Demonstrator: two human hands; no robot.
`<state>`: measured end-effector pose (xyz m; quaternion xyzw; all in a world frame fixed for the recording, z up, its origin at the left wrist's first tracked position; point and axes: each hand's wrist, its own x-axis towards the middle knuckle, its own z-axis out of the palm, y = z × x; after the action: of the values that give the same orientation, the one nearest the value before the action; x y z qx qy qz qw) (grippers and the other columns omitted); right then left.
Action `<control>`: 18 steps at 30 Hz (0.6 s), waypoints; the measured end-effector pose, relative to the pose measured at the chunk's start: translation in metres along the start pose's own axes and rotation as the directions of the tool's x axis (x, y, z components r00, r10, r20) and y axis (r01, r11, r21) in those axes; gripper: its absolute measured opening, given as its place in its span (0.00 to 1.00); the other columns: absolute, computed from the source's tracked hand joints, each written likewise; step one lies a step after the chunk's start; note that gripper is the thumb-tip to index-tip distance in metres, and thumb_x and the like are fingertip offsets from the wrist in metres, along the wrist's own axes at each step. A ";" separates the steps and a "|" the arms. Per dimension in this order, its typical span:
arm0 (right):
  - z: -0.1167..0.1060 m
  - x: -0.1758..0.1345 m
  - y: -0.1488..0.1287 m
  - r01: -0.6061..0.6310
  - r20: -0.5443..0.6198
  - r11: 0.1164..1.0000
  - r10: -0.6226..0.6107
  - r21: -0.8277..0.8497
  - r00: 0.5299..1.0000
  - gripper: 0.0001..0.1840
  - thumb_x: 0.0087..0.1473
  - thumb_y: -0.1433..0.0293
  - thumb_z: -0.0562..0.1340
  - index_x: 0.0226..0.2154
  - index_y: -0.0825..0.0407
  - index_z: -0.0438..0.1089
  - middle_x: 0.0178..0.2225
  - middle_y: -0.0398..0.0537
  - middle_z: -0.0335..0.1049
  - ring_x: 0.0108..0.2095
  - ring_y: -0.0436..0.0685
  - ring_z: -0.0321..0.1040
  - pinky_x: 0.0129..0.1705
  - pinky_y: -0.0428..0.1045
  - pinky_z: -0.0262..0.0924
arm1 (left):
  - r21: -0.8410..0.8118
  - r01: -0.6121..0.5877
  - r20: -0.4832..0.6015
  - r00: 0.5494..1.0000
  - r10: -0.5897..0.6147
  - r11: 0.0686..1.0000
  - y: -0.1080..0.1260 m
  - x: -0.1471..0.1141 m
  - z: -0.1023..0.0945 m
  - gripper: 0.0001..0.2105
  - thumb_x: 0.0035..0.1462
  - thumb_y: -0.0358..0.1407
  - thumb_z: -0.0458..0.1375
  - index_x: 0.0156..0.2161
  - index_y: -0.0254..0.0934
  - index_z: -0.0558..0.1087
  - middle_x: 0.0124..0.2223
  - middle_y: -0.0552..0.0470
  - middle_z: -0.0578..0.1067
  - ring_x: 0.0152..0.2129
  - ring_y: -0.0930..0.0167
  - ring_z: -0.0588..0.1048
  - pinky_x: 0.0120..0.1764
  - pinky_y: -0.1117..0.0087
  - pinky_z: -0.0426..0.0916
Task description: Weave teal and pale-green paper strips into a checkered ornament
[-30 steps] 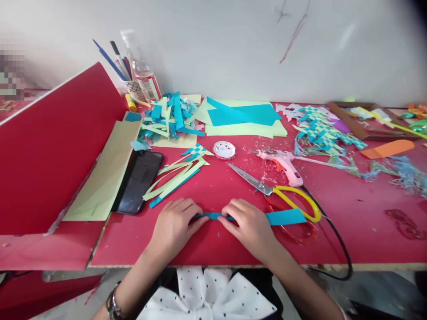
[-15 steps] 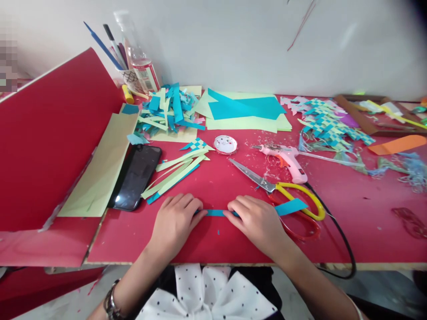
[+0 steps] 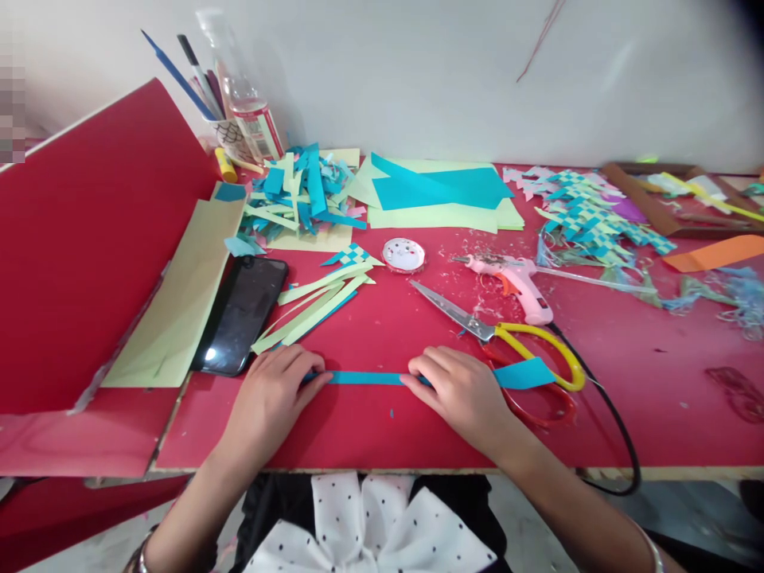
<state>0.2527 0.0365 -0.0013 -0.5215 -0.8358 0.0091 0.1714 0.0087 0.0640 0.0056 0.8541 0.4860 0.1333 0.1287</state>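
Observation:
A blue paper strip [image 3: 365,378] stretches flat between my hands, close to the table's front edge. My left hand [image 3: 275,388] pinches its left end, with that tip hidden under the fingers. My right hand [image 3: 454,391] is closed on the strip farther right, and a wider, unfolded-looking end comes out beyond it over the scissors' handles. Those scissors [image 3: 457,312], with one yellow and one red handle, lie partly beside and under my right hand. Pale green and blue strips [image 3: 319,306] lie just beyond my left hand.
A pink glue gun [image 3: 516,280] with a black cord lies behind the scissors. A black phone [image 3: 244,314], a red board [image 3: 89,263], a pile of paper scraps [image 3: 304,191], blue sheets [image 3: 442,189] and woven checkered pieces [image 3: 597,215] surround the work spot. A bottle [image 3: 256,119] stands by the wall.
My left hand has moved left along the strip, so a longer blue stretch shows between the hands. My right hand stays nearly in place, still gripping the strip.

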 end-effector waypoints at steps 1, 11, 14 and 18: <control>0.000 0.000 0.000 -0.002 -0.001 1.000 0.002 0.000 1.000 0.11 0.55 0.68 0.54 0.23 0.52 0.63 0.22 0.42 0.64 0.26 0.50 0.60 0.28 0.47 0.47 | -0.020 -0.002 -0.004 1.000 0.002 1.000 -0.002 -0.001 0.000 0.09 0.58 0.38 0.48 0.32 0.36 0.66 0.33 0.50 0.71 0.30 0.69 0.68 0.35 0.68 0.61; 0.000 0.000 0.000 0.003 -0.005 1.000 -0.003 0.008 1.000 0.12 0.55 0.68 0.54 0.22 0.52 0.62 0.21 0.42 0.62 0.25 0.50 0.59 0.28 0.46 0.47 | -0.122 -0.004 0.001 1.000 0.004 0.993 -0.006 -0.001 -0.002 0.12 0.61 0.37 0.42 0.35 0.36 0.66 0.35 0.48 0.68 0.32 0.69 0.69 0.38 0.68 0.65; 0.000 0.000 0.001 0.003 -0.005 1.000 -0.003 0.009 1.000 0.11 0.54 0.68 0.54 0.22 0.52 0.62 0.22 0.42 0.63 0.25 0.50 0.59 0.28 0.46 0.47 | -0.099 -0.010 0.031 0.999 0.013 0.995 -0.010 -0.004 -0.005 0.13 0.61 0.37 0.41 0.38 0.37 0.67 0.37 0.48 0.68 0.35 0.69 0.69 0.40 0.68 0.65; 0.001 0.001 0.001 0.000 -0.011 1.000 0.000 0.012 1.000 0.11 0.54 0.69 0.55 0.22 0.52 0.62 0.21 0.42 0.63 0.25 0.50 0.59 0.28 0.46 0.47 | -0.059 -0.012 0.030 0.999 0.014 0.998 -0.012 -0.005 -0.006 0.14 0.61 0.38 0.40 0.39 0.38 0.67 0.38 0.49 0.68 0.36 0.69 0.69 0.41 0.67 0.64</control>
<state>0.2525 0.0379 -0.0017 -0.5206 -0.8347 0.0112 0.1793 -0.0056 0.0663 0.0062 0.8551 0.4743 0.1353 0.1601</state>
